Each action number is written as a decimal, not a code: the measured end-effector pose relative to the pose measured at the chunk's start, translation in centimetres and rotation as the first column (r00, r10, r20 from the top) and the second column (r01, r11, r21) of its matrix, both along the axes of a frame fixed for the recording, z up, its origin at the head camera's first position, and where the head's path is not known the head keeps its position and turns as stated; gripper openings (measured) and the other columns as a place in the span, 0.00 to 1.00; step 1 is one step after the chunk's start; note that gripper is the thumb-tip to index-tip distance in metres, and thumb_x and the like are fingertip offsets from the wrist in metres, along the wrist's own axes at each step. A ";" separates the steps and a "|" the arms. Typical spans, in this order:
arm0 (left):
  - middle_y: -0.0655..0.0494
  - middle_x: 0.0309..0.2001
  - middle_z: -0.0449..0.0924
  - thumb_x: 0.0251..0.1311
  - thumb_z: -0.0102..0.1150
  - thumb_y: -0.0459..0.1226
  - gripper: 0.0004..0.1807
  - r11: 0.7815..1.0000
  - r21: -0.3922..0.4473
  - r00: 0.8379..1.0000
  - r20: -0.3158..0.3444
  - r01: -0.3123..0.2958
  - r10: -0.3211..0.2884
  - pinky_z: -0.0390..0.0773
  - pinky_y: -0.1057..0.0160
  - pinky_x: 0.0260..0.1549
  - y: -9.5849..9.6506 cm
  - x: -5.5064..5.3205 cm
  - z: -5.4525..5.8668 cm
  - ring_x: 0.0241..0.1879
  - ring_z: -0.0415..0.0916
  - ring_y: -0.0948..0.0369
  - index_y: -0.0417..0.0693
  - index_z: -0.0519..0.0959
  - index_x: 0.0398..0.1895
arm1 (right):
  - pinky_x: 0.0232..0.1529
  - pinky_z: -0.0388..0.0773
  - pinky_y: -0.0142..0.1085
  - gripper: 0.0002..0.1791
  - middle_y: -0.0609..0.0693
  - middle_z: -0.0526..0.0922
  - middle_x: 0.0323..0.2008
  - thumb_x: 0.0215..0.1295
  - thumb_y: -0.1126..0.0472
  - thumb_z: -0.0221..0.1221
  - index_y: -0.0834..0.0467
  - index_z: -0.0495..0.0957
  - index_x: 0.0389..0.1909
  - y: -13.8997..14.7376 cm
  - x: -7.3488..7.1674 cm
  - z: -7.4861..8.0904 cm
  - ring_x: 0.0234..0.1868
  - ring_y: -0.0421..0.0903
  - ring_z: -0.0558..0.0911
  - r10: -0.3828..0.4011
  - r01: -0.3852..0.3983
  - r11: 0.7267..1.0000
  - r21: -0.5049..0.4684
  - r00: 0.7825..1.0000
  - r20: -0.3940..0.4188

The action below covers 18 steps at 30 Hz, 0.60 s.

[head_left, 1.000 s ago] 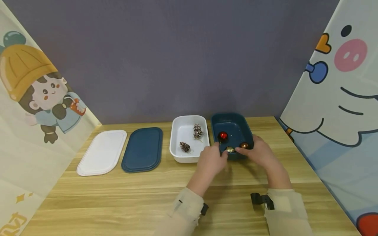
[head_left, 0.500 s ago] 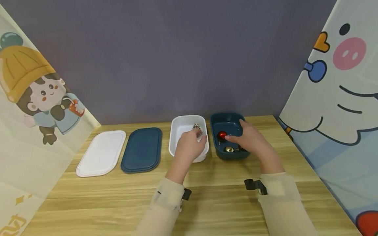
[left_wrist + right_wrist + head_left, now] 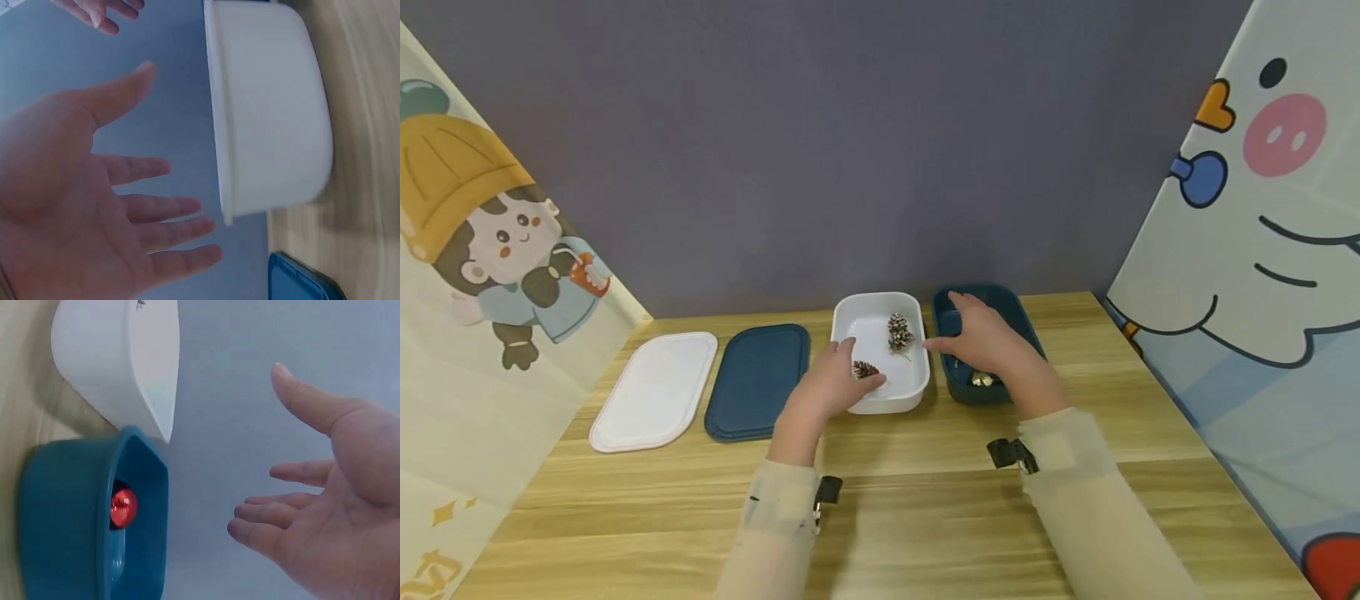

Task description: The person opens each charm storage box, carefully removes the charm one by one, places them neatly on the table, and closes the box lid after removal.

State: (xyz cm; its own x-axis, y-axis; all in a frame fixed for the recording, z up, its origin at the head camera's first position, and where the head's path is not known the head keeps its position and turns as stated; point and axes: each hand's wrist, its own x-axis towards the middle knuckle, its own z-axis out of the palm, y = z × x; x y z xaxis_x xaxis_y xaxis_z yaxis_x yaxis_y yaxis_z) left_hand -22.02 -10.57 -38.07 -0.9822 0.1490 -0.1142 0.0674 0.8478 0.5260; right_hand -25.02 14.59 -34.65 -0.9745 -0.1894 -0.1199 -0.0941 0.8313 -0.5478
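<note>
My left hand (image 3: 827,385) is spread above the front left corner of a white plastic box (image 3: 886,405), fingers apart and holding nothing. Two pine cones with pale tips lie inside: one pine cone (image 3: 899,332) at the back right, the other pine cone (image 3: 862,368) partly behind my left hand. Over the dark blue box (image 3: 976,395) hovers my right hand (image 3: 992,340), its thumb reaching toward the white box's right rim. That hand also holds nothing. A gold ornament ball (image 3: 981,379) shows in the blue box; a red ornament ball (image 3: 124,507) appears in the right wrist view.
On the left of the wooden table (image 3: 662,517) lie a white lid (image 3: 655,392) and a dark blue lid (image 3: 758,382), flat and side by side. A grey wall (image 3: 880,150) rises behind the boxes, and printed panels flank both sides.
My left hand has gone from the blue box across the white box to its front left. The right hand has shifted leftward from the blue box's right rim. Boxes and lids stay put.
</note>
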 end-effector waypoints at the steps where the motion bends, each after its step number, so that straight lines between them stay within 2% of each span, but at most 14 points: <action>1: 0.34 0.83 0.57 0.69 0.68 0.57 0.52 1.000 0.011 1.000 0.004 0.005 -0.005 0.69 0.34 0.74 -0.4 -0.1 -0.2 0.80 0.61 0.37 0.42 0.56 0.85 | 0.80 0.58 0.67 0.59 0.64 0.44 0.87 0.71 0.39 0.67 0.58 0.42 0.87 -0.4 -0.2 -0.1 0.86 0.68 0.49 0.005 -0.005 1.000 0.004 1.000 0.003; 6: 0.35 0.79 0.65 0.66 0.73 0.52 0.53 0.997 0.070 0.999 0.021 0.043 -0.045 0.74 0.34 0.69 -2.4 -0.3 -1.1 0.74 0.70 0.38 0.40 0.54 0.85 | 0.81 0.60 0.64 0.56 0.62 0.48 0.87 0.71 0.41 0.68 0.57 0.46 0.87 -2.8 -0.6 -0.2 0.86 0.65 0.51 0.048 -0.048 0.999 -0.004 0.999 0.007; 10: 0.35 0.78 0.68 0.67 0.72 0.50 0.55 0.996 0.063 0.996 0.063 0.064 -0.068 0.74 0.35 0.69 -3.7 -0.5 -1.9 0.73 0.72 0.38 0.38 0.51 0.85 | 0.81 0.62 0.60 0.53 0.61 0.55 0.85 0.71 0.44 0.69 0.58 0.51 0.86 -4.9 -1.3 -0.9 0.85 0.63 0.57 0.106 -0.105 0.994 0.025 0.994 -0.013; 14: 0.35 0.74 0.73 0.68 0.71 0.51 0.53 0.993 0.075 0.992 0.078 0.090 -0.096 0.76 0.36 0.68 -4.1 -0.8 -2.6 0.71 0.75 0.39 0.38 0.52 0.85 | 0.81 0.65 0.55 0.50 0.60 0.61 0.83 0.71 0.46 0.69 0.59 0.55 0.85 -6.8 -2.0 -1.9 0.83 0.59 0.63 0.149 -0.149 0.987 0.053 0.989 -0.013; 18: 0.35 0.77 0.69 0.70 0.69 0.53 0.55 0.995 0.069 0.991 0.105 0.072 -0.079 0.74 0.36 0.70 -4.0 -0.9 -3.0 0.74 0.72 0.39 0.36 0.48 0.86 | 0.82 0.65 0.52 0.49 0.59 0.66 0.81 0.71 0.46 0.70 0.58 0.58 0.84 -8.3 -2.5 -3.1 0.82 0.57 0.66 0.204 -0.204 0.976 0.081 0.979 0.007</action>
